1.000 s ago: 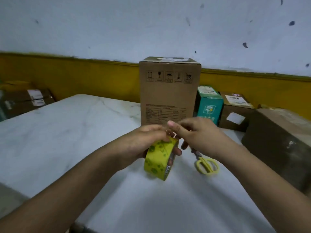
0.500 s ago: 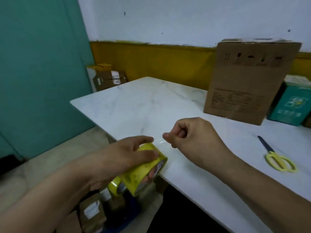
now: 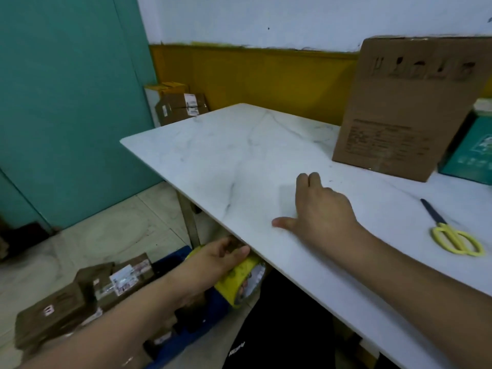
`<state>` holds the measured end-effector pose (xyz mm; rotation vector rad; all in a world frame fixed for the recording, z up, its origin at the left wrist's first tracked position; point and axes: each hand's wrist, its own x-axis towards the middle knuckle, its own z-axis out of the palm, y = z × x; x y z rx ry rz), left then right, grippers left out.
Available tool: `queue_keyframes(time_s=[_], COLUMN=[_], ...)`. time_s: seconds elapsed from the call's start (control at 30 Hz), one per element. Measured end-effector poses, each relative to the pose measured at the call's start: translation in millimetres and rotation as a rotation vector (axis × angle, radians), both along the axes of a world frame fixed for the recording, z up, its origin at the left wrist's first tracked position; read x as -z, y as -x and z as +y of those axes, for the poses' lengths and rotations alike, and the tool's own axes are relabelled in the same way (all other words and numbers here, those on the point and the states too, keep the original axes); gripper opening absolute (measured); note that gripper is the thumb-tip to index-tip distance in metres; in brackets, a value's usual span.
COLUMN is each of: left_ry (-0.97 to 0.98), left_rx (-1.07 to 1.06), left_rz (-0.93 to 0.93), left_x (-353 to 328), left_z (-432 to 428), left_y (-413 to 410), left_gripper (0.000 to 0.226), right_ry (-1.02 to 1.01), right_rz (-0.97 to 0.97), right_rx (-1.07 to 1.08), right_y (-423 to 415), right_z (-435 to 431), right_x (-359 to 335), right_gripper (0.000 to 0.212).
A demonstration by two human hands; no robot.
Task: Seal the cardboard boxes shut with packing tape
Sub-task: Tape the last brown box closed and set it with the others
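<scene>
My left hand (image 3: 215, 259) grips a yellow roll of packing tape (image 3: 243, 279) just below the table's near edge, off the tabletop. My right hand (image 3: 318, 206) lies palm down on the white marble table (image 3: 239, 155), fingers straight and thumb spread toward the edge. A tall brown cardboard box (image 3: 407, 107) stands upright at the back right of the table, its top out of view. Several small taped cardboard parcels (image 3: 87, 291) lie on the floor under my left arm.
Yellow-handled scissors (image 3: 452, 235) lie on the table right of my right hand. A teal box (image 3: 474, 145) stands beside the tall box. More cardboard boxes (image 3: 181, 105) sit by the teal wall beyond the table. A blue crate (image 3: 202, 323) sits on the floor below the edge.
The view swung left and down. My left hand carried the tape roll down below the table edge. My right hand let go of the tape end, opened and came to rest flat on the table.
</scene>
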<state>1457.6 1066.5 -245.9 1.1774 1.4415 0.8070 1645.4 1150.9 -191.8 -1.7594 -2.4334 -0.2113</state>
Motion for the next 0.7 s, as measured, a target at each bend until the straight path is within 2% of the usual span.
queue_keyframes(time_s=[0.07,0.1,0.17,0.23,0.3,0.37,0.47,0.53,0.63,0.7], left_ry=[-0.012,-0.015,-0.03,-0.116,-0.243,-0.368,-0.615,-0.792,-1.052,-1.203], left_rx=[0.019,0.063,0.204,0.246,0.107,0.012,0.043,0.14,0.365,0.534], left_rz=[0.059,0.148,0.564,1.016,1.205,1.179,1.046,0.858,0.61,0.501], left_x=[-4,-9,-27,-48,-68,-85,-105,-116,-123,-125], left_z=[3,5,10,19,29,44,69,79,89,97], left_y=[5,9,18,23,17,-3,-61,-116,-200,-253], left_gripper=[0.026,0.025,0.018,0.018,0.026,0.029,0.025,0.021,0.016,0.026], right_ry=[0.104,0.166,0.188,0.144,0.061,0.01,-0.117,-0.397,-0.805,-0.898], right_rz=[0.194,0.25,0.176,0.142,0.106,0.095,0.301,0.399,0.38,0.318], right_rx=[-0.099,-0.151,-0.191,-0.123,-0.02,0.016,-0.006,0.019,0.152,0.314], right_y=[6,13,23,19,4,-18,-60,-101,-184,-242], right_z=[0,-2,-2,7,18,21,0,-22,-57,-78], right_x=[3,8,24,33,32,23,-12,-43,-87,-104], right_gripper=[0.092,0.094,0.091,0.079,0.068,0.062,0.054,0.039,0.024,0.027])
